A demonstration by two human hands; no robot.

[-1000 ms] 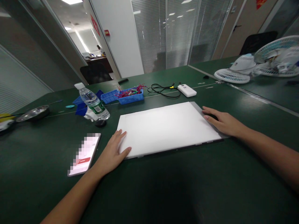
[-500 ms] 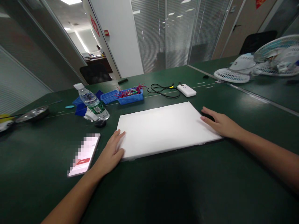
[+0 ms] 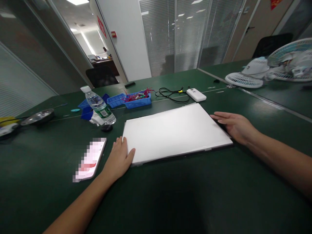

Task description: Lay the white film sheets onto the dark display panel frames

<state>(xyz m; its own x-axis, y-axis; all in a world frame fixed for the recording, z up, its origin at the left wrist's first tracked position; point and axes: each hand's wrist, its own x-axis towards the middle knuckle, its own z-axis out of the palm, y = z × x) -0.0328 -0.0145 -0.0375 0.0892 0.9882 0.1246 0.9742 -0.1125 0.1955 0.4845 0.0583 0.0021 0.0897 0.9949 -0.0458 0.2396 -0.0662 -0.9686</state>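
A white rectangular sheet or panel (image 3: 174, 133) lies flat in front of me, with a thin dark edge showing beneath it along the near side. My left hand (image 3: 121, 156) is at its left edge, fingers stretched out and the thumb resting near the front left corner. At the right edge my right hand (image 3: 237, 126) is turned on its side, fingers straight and extended, holding nothing. The fingertips are close to the panel's right side; whether they touch it I cannot tell. To the left of my left hand lies a phone (image 3: 91, 161) with its screen lit and partly pixelated.
On the green table (image 3: 170, 201) stand a tilted water bottle (image 3: 102, 109), a blue tray (image 3: 137, 102) of red-wired parts, a black cable (image 3: 168, 94) and a white power bank (image 3: 196, 95). White fan parts (image 3: 253, 73) sit at the far right, a metal lid-like disc (image 3: 37, 117) at the left.
My right hand has shifted from over the panel's right edge to beside it, turning onto its side. My left hand's fingers have drawn back to the left edge. The view has shifted slightly.
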